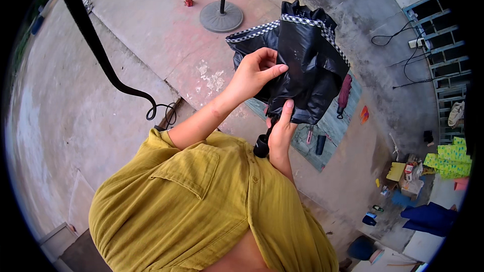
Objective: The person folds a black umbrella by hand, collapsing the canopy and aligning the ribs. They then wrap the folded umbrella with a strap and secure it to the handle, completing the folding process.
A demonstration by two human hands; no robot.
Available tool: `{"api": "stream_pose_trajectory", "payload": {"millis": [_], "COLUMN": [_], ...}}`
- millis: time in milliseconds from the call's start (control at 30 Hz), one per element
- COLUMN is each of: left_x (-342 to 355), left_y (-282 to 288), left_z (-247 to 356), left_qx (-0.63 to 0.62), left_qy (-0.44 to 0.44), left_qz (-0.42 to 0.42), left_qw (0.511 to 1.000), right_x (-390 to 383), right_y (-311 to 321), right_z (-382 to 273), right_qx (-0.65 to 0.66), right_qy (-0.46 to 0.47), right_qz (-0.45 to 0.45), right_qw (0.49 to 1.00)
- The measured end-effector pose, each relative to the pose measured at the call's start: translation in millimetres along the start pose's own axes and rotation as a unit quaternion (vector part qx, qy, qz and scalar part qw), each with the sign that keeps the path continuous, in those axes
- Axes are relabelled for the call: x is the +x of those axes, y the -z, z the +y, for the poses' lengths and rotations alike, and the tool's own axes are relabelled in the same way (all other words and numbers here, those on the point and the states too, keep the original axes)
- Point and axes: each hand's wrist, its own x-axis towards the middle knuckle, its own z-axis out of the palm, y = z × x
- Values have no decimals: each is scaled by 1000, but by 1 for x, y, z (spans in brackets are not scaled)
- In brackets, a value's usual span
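Note:
In front of my chest I hold a black umbrella with black-and-white checked edging, its loose cloth bunched in folds. My left hand is closed in a pinch on a fold at its left side. Lower down, my right hand wraps around the gathered cloth near the shaft, thumb lying on top. The black handle points down toward my shirt. Cloth hides part of the right fingers.
Below lies a grey-blue marbled sheet with a maroon folded umbrella, a dark cylinder and a pink-handled tool. Ahead stand a round stand base and a red figurine. A black strap hangs left; clutter sits right.

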Motion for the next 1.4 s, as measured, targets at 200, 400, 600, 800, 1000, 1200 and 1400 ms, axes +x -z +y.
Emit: {"api": "stream_pose_trajectory", "payload": {"millis": [200, 400, 600, 800, 1000, 1200, 1400], "left_x": [-1, -3, -4, 0, 4, 8, 21], "left_y": [13, 4, 2, 11, 6, 9, 44], "left_z": [-8, 8, 14, 8, 5, -6, -22], "left_qx": [130, -75, -61, -143, -160, -256, -450], "left_qy": [-18, 66, 65, 85, 65, 110, 209], "left_qz": [83, 21, 15, 29, 91, 94, 75], "left_qw": [988, 995, 996, 986, 981, 956, 865], "right_x": [10, 6, 9, 14, 25, 21, 9], "right_y": [11, 0, 2, 13, 17, 18, 5], "right_z": [20, 7, 3, 17, 30, 28, 2], "right_qx": [-122, -184, -267, -224, -233, -268, 54], "right_qy": [97, 219, 191, 118, 89, 100, 18], "right_qz": [-53, -66, -94, -125, -141, -154, -180], "right_qw": [986, 956, 940, 959, 958, 946, 982]}}
